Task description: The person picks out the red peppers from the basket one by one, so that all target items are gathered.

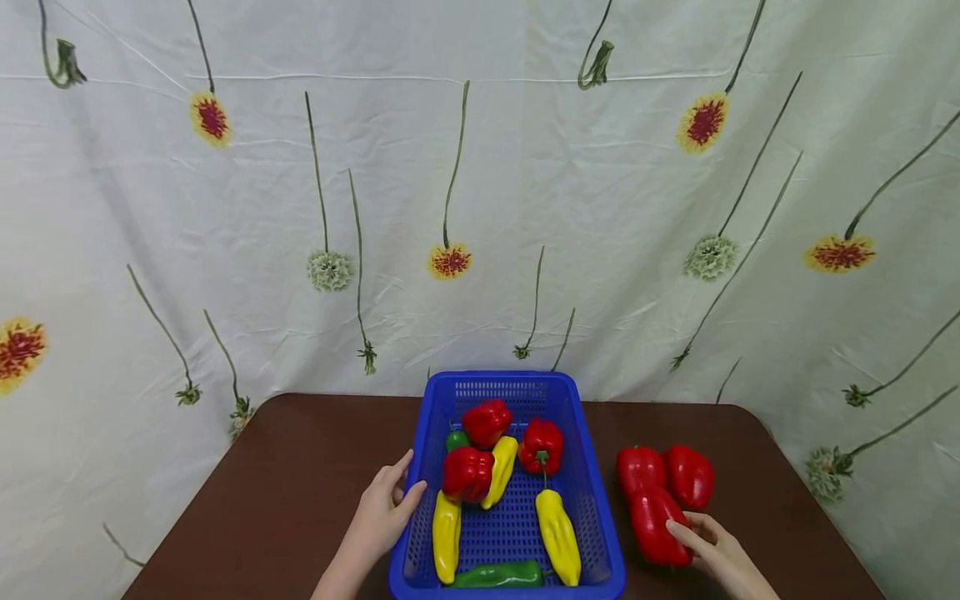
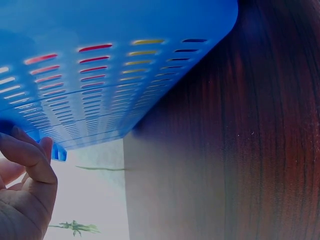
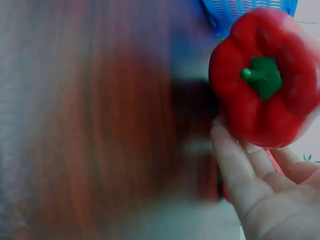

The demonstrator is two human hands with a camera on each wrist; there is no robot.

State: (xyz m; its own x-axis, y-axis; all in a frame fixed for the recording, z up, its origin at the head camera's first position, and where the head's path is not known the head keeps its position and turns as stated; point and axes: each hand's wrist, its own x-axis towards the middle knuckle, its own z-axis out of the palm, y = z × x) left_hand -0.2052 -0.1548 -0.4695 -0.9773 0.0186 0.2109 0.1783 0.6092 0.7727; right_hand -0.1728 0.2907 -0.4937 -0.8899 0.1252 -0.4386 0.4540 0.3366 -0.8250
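Observation:
A blue plastic basket sits on the table. My left hand is at its left rim, thumb over the edge and fingers curled by the outer side; in the left wrist view that hand is beside the slotted wall. My right hand holds a red bell pepper, thumb on top and fingers along its right side. The green stem of that bell pepper shows in the right wrist view. Two more red bell peppers, one left and one right, lie just behind it.
Inside the basket are several red bell peppers, several yellow peppers, a long green pepper and a partly hidden green one. A flower-print cloth hangs behind the dark brown table.

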